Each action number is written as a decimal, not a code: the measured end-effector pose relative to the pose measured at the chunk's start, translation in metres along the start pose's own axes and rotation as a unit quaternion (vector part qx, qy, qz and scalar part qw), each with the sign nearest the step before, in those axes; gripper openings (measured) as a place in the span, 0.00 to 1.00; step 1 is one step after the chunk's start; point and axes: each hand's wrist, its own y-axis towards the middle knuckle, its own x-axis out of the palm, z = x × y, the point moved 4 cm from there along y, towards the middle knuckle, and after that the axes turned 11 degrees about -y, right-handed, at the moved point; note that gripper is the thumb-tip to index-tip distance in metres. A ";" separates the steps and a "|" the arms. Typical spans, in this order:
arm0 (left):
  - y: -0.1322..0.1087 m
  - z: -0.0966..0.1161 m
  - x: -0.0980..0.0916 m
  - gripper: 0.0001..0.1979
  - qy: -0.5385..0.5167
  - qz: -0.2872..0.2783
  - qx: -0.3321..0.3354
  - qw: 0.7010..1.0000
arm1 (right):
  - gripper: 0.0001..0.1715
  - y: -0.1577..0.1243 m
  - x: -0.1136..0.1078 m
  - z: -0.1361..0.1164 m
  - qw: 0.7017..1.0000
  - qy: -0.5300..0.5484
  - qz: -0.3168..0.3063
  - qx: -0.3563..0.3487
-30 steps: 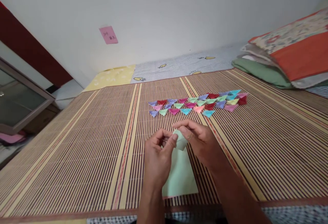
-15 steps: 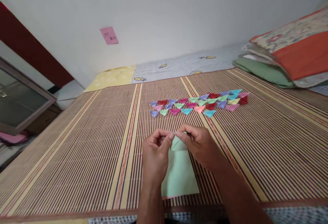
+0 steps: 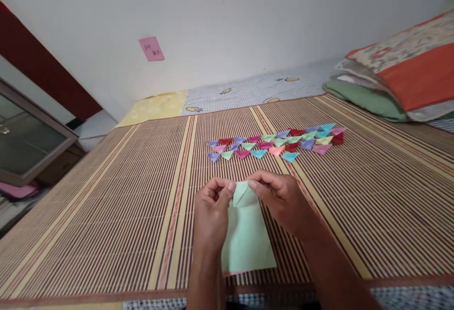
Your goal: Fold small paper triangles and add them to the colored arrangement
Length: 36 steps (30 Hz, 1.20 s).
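A small light green piece of paper [image 3: 241, 191] with a slanting fold line is stretched between my hands. My left hand [image 3: 213, 210] is closed, pinching its left side between thumb and forefinger. At its upper right, the thumb and forefinger of my right hand [image 3: 282, 199] press together on the paper. Below it, a larger light green sheet [image 3: 250, 241] lies on the striped mat, with a pink edge showing under its near side. My left wrist and fingers cover part of the sheet's left side.
Several small folded paper triangles [image 3: 258, 154] in many colours lie in rows beyond my hands on the bamboo mat [image 3: 142, 206]. Folded bedding and a pillow [image 3: 414, 73] are stacked at the right. A pink note [image 3: 152, 48] is on the wall. A glass-fronted cabinet [image 3: 28, 135] stands left.
My hands have moved slightly apart, uncovering more of the small green paper between them. The triangles and the larger sheet stay where they were.
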 end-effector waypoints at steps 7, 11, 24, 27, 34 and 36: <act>-0.004 0.005 0.003 0.09 0.048 -0.024 -0.002 0.999 | 0.14 0.001 0.003 0.000 0.996 -0.048 0.065 0.038; -0.002 0.004 0.000 0.10 0.035 0.006 0.015 0.999 | 0.12 0.000 0.013 0.012 0.988 0.126 -0.038 0.082; 0.001 -0.001 0.000 0.09 -0.025 -0.010 -0.007 1.000 | 0.14 0.001 0.018 0.016 0.976 0.188 -0.063 0.095; -0.001 -0.003 0.001 0.10 -0.061 0.009 -0.004 0.998 | 0.12 0.001 0.016 0.012 0.975 0.199 -0.060 0.078; 0.000 -0.001 0.006 0.10 -0.056 0.006 -0.015 0.998 | 0.13 -0.002 0.014 0.008 0.989 0.097 0.025 0.111; 0.000 0.000 0.004 0.09 -0.058 0.022 -0.009 0.998 | 0.14 -0.002 0.016 0.008 0.989 0.095 0.020 0.109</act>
